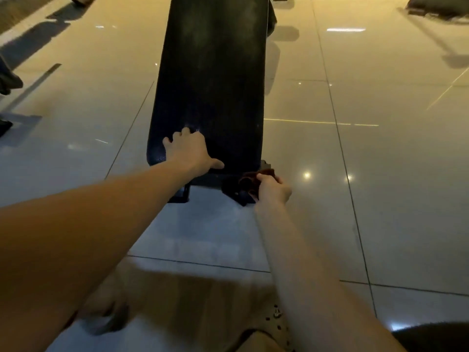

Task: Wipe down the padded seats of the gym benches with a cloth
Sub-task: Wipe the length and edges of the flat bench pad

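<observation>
A long black padded bench seat (213, 72) runs away from me up the middle of the view. My left hand (190, 151) rests flat on its near end, fingers spread, thumb pointing right. Just off the seat's near right corner, my right hand (274, 189) grips a crumpled dark red cloth (253, 179). The cloth sits against the dark bench frame (236, 191) below the pad.
Glossy pale floor tiles (380, 174) surround the bench. Dark equipment shows at the top right (436, 6) and along the left edge (7, 82). My legs and a sandal (106, 318) are at the bottom.
</observation>
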A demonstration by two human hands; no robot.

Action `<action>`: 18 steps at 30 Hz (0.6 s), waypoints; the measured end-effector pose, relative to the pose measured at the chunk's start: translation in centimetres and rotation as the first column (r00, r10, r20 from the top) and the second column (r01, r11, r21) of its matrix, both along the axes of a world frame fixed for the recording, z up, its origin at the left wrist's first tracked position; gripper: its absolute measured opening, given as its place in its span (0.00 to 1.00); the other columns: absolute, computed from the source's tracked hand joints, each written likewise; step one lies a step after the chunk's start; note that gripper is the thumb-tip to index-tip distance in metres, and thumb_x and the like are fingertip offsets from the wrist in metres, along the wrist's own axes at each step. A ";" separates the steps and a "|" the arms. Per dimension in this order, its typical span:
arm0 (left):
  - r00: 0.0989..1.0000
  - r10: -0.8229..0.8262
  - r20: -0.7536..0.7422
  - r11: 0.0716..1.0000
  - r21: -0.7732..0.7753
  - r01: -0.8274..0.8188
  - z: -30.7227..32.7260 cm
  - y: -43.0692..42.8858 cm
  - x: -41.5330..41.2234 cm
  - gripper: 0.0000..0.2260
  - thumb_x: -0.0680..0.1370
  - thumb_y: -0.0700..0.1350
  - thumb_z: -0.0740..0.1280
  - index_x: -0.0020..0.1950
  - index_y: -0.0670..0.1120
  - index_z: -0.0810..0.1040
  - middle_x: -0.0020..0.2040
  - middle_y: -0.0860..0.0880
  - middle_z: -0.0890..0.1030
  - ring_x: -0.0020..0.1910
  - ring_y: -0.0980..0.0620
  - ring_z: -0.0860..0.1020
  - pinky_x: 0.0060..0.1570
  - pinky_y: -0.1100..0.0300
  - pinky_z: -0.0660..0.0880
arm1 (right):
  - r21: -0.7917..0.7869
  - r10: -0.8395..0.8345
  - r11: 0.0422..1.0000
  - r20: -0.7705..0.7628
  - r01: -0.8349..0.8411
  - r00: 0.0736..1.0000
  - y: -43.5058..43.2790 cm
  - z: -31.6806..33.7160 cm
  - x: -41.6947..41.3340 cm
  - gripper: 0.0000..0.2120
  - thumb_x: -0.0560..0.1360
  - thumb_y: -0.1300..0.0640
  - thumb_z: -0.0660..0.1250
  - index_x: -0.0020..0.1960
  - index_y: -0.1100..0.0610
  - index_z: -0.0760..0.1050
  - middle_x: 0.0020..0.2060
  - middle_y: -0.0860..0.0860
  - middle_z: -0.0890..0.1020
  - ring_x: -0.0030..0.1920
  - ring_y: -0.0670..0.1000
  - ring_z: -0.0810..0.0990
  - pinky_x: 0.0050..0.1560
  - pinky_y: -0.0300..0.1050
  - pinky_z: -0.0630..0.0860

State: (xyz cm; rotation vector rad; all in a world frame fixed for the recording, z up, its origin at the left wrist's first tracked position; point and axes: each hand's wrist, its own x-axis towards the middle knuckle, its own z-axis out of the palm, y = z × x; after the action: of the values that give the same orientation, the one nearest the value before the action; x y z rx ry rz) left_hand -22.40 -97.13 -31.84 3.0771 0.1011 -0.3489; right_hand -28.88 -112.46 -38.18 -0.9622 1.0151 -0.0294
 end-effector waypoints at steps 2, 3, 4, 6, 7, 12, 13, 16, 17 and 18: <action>0.998 0.019 -0.052 1.000 0.020 -0.018 0.3 -0.5 -0.1 0.44 0.68 0.69 0.74 0.75 0.44 0.68 0.75 0.39 0.67 0.73 0.35 0.66 0.74 0.34 0.59 | -0.069 -0.007 0.998 0.054 0.010 0.999 -2.1 1.5 0.9 0.13 0.75 0.68 0.70 0.56 0.55 0.77 0.45 0.52 0.81 0.45 0.53 0.83 0.46 0.50 0.83; 0.998 0.029 -0.058 0.999 0.018 -0.027 0.3 -0.7 -0.1 0.43 0.69 0.69 0.74 0.74 0.43 0.69 0.76 0.38 0.66 0.74 0.35 0.65 0.74 0.34 0.58 | -0.101 -0.009 0.995 0.103 0.019 0.995 -3.5 2.4 1.6 0.14 0.76 0.68 0.71 0.56 0.53 0.76 0.47 0.51 0.81 0.49 0.53 0.83 0.49 0.49 0.83; 0.998 0.033 -0.050 0.999 0.016 -0.032 0.1 -0.9 0.0 0.43 0.69 0.68 0.75 0.74 0.43 0.69 0.77 0.38 0.65 0.74 0.35 0.65 0.74 0.35 0.58 | -0.137 0.003 0.990 0.147 0.017 0.989 -4.9 3.6 2.3 0.14 0.76 0.67 0.71 0.55 0.52 0.74 0.49 0.50 0.80 0.52 0.53 0.82 0.52 0.48 0.83; 0.999 0.039 -0.026 0.999 0.004 -0.039 -0.7 -0.9 0.1 0.43 0.69 0.68 0.75 0.75 0.43 0.68 0.78 0.38 0.63 0.76 0.36 0.63 0.75 0.35 0.57 | -0.250 0.065 0.968 0.168 -0.021 0.984 -7.5 5.9 3.3 0.15 0.77 0.67 0.70 0.57 0.51 0.72 0.52 0.50 0.77 0.53 0.51 0.79 0.54 0.46 0.82; 0.999 0.038 -0.009 0.999 0.000 -0.038 -1.1 -0.8 -0.2 0.45 0.70 0.68 0.74 0.77 0.43 0.66 0.79 0.38 0.62 0.77 0.36 0.62 0.75 0.36 0.56 | -0.301 0.113 0.952 0.153 -0.062 0.982 -8.3 7.0 3.5 0.15 0.77 0.67 0.70 0.58 0.52 0.72 0.53 0.51 0.77 0.54 0.52 0.79 0.55 0.47 0.81; 0.998 0.049 -0.038 0.998 -0.026 -0.050 -0.1 -0.6 -0.9 0.48 0.70 0.67 0.75 0.79 0.40 0.62 0.79 0.38 0.60 0.77 0.37 0.62 0.75 0.37 0.57 | -0.447 0.392 0.822 -0.005 -0.353 0.920 -9.5 10.4 3.7 0.20 0.77 0.69 0.69 0.67 0.59 0.73 0.53 0.55 0.78 0.55 0.55 0.77 0.57 0.48 0.78; 0.998 0.038 -0.045 0.999 -0.022 -0.039 0.4 -0.9 -0.8 0.48 0.70 0.67 0.75 0.78 0.40 0.62 0.79 0.37 0.61 0.76 0.37 0.62 0.75 0.38 0.58 | -0.457 0.424 0.802 -0.018 -0.385 0.906 -9.8 10.5 3.7 0.22 0.77 0.70 0.69 0.68 0.59 0.73 0.55 0.56 0.78 0.54 0.56 0.77 0.57 0.49 0.78; 0.998 0.044 -0.050 0.999 -0.028 -0.046 0.8 -0.9 -1.1 0.48 0.70 0.67 0.75 0.79 0.41 0.62 0.78 0.38 0.63 0.75 0.37 0.65 0.73 0.40 0.63 | -0.490 0.505 0.743 -0.033 -0.455 0.862 -9.9 9.1 2.9 0.24 0.76 0.70 0.69 0.70 0.59 0.72 0.55 0.55 0.77 0.58 0.57 0.78 0.60 0.52 0.79; 0.998 0.042 -0.048 0.999 -0.007 -0.043 0.9 -0.8 -1.2 0.48 0.70 0.68 0.74 0.79 0.41 0.62 0.77 0.38 0.64 0.74 0.38 0.66 0.73 0.40 0.65 | -0.495 0.527 0.731 -0.027 -0.469 0.850 -9.9 8.4 2.6 0.24 0.76 0.69 0.69 0.71 0.58 0.72 0.55 0.54 0.77 0.59 0.58 0.77 0.60 0.53 0.80; 0.999 0.026 -0.043 0.999 0.025 -0.025 1.1 -1.0 -1.3 0.48 0.70 0.70 0.73 0.79 0.43 0.62 0.76 0.39 0.66 0.73 0.38 0.67 0.72 0.40 0.66 | -0.503 0.550 0.716 -0.019 -0.483 0.835 -10.0 7.5 2.3 0.23 0.77 0.69 0.70 0.70 0.57 0.72 0.54 0.53 0.76 0.59 0.57 0.77 0.57 0.52 0.81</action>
State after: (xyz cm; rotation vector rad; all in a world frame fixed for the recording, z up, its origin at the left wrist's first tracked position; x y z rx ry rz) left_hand -23.65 -98.09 -30.70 3.0898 0.1471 -0.4170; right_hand -26.61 -122.51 -30.72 -1.6761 0.5818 0.1244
